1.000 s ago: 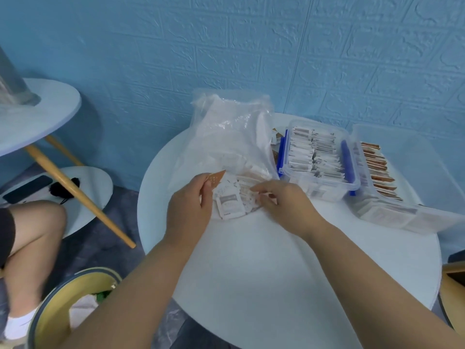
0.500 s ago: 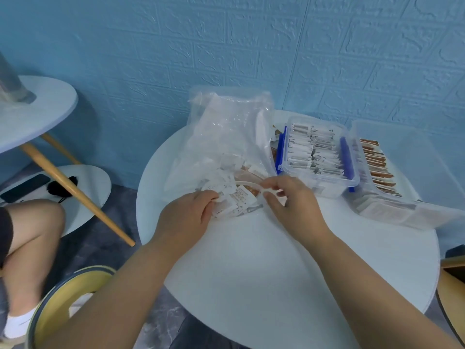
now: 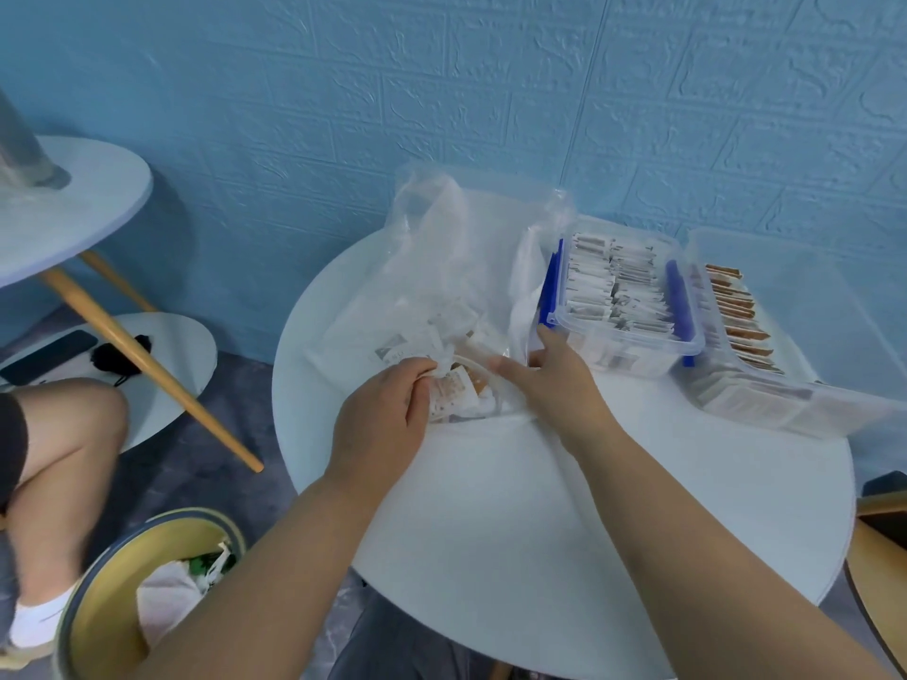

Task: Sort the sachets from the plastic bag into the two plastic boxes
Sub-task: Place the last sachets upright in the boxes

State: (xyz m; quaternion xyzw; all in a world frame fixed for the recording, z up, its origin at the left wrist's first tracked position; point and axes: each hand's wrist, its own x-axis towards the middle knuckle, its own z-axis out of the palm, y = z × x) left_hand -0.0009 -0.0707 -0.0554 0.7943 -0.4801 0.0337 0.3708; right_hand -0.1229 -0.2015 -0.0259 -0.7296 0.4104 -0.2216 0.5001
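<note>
**A:** Entry: table (image 3: 491, 507) fills centre and lower right of frame. What's on it?

**B:** Bag (image 3: 441, 267) at centre, mouth toward the lower edge, sachets (image 3: 454, 385) in the mouth. First box (image 3: 633, 355) touches the bag's right side. Second box (image 3: 824, 336) is just right of it, at the frame's right edge.

**A:** Hands?

**B:** Left hand (image 3: 387, 419) on the mouth's left edge. Right hand (image 3: 554, 380) on its right edge, one fingertip at the first box's near corner.

**A:** Off the table?

**B:** Side table (image 3: 73, 213) upper left, bin (image 3: 108, 596) lower left, knee (image 3: 73, 434) between them.
</note>
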